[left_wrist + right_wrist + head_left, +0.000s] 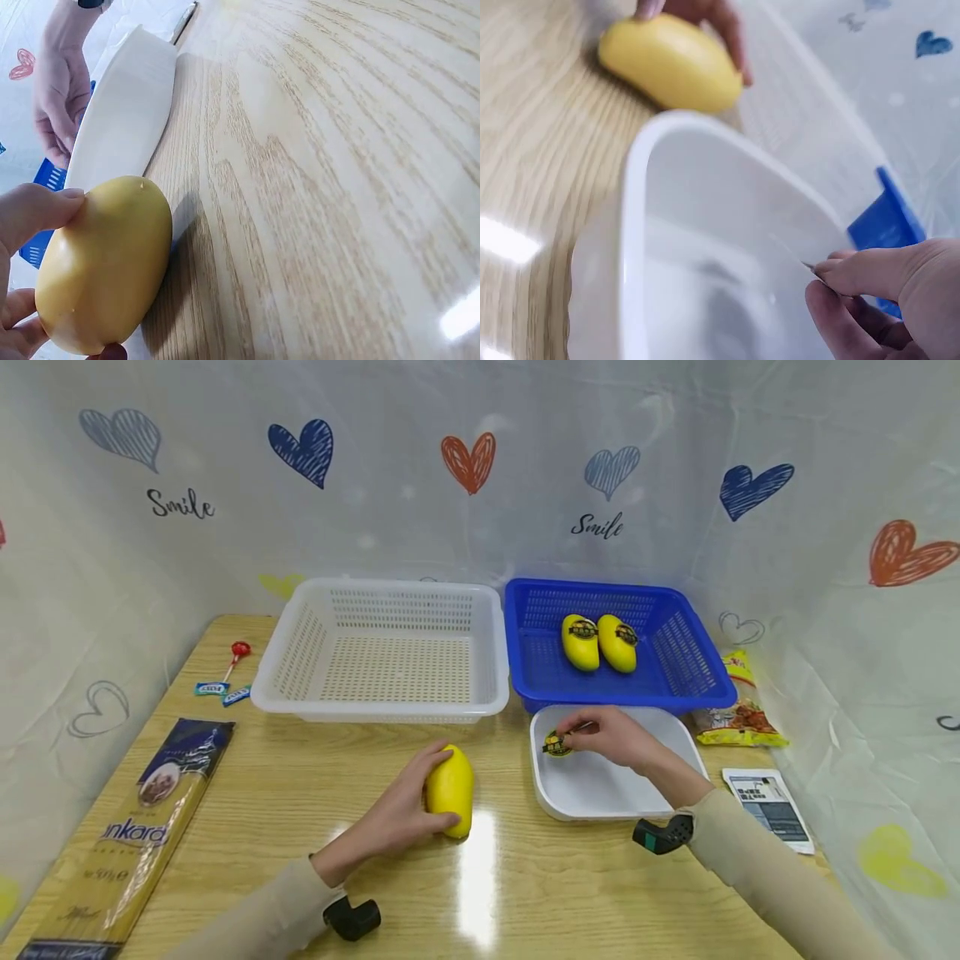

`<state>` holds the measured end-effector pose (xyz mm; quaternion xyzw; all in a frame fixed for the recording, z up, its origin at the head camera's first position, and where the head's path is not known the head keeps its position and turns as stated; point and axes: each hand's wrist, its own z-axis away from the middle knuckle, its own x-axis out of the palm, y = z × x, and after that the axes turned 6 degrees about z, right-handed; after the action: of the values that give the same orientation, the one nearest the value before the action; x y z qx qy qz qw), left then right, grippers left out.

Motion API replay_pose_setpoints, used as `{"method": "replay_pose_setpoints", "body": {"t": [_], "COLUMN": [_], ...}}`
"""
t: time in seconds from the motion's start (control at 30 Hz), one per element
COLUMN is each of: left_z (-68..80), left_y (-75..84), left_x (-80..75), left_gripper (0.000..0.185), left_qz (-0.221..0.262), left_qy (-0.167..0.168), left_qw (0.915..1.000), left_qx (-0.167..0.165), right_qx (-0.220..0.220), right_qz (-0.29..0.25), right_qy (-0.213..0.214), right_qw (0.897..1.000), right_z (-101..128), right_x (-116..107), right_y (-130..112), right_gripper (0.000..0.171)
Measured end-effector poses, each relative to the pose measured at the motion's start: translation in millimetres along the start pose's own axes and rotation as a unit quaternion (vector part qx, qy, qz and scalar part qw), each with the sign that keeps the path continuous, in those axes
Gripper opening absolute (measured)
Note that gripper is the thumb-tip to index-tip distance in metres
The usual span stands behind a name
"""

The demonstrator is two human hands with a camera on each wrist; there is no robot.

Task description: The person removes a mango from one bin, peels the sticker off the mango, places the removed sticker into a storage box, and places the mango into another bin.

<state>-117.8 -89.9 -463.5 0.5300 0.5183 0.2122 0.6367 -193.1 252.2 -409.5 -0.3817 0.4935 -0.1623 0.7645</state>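
My left hand (397, 803) grips a yellow mango (452, 789) by its side, low over the wooden table; the mango's visible skin is plain, as the left wrist view (105, 262) also shows. Between thumb and fingertips, my right hand (618, 741) pinches a dark sticker (556, 744) with gold print above the white plastic tub (615, 789). In the right wrist view the sticker (810, 265) appears thin and edge-on. Two more mangoes (581, 643) bearing similar black labels lie side by side in the blue basket (536, 656).
Left of the blue basket stands a white slotted basket (397, 668). A spaghetti pack (127, 843), a red lollipop (240, 649) and small blue-wrapped candies (212, 688) lie at left. To the right are a yellow snack bag (738, 714) and a white-bordered packet (768, 810).
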Motion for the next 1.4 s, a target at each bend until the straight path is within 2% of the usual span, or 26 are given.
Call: {"method": "replay_pose_setpoints", "body": {"t": [0.17,0.33,0.5,0.6,0.87,1.03,1.17,1.27,1.4], "left_z": [-0.8,-2.0,-2.1,-1.8,-1.7,-1.6,-1.1,-0.5,-0.2], "left_y": [-0.2,0.3,0.7,0.8,0.9,1.7,2.3,2.0,0.7], "left_x": [-1.4,-1.8,-2.3,-2.9,-3.7,-4.3,-4.7,-5.1,-5.8], "left_gripper": [0.082,0.083,0.083,0.083,0.083,0.083,0.083,0.083,0.084], "left_qz": [-0.002,0.003,0.003,0.003,-0.004,-0.002,0.003,0.004,0.009], "left_qy": [-0.004,-0.011,-0.015,-0.016,-0.017,-0.021,-0.024,-0.024,-0.029], "left_qw": [1.0,0.9999,0.9999,0.9999,0.9998,0.9998,0.9997,0.9997,0.9995], "left_qx": [0.004,0.006,0.004,0.001,0.004,0.001,-0.002,-0.002,-0.006], "right_qx": [-0.002,0.013,0.039,0.041,0.004,-0.003,-0.027,-0.041,-0.054], "right_qz": [0.055,0.091,0.101,0.11,0.183,0.201,0.218,0.22,0.212], "right_qy": [-0.015,-0.015,-0.011,-0.014,-0.005,0.0,0.003,-0.005,-0.036], "right_qw": [0.998,0.996,0.994,0.993,0.983,0.98,0.976,0.975,0.975], "right_z": [-15.4,-20.5,-21.5,-22.7,-25.7,-25.4,-23.5,-22.7,-20.2], "right_x": [7.3,14.9,18.3,19.4,22.4,23.5,21.9,20.5,16.1], "right_y": [15.3,22.0,23.4,23.5,19.3,18.3,19.7,20.4,15.3], "right_gripper": [0.016,0.013,0.012,0.012,0.009,0.008,0.008,0.01,0.018]}}
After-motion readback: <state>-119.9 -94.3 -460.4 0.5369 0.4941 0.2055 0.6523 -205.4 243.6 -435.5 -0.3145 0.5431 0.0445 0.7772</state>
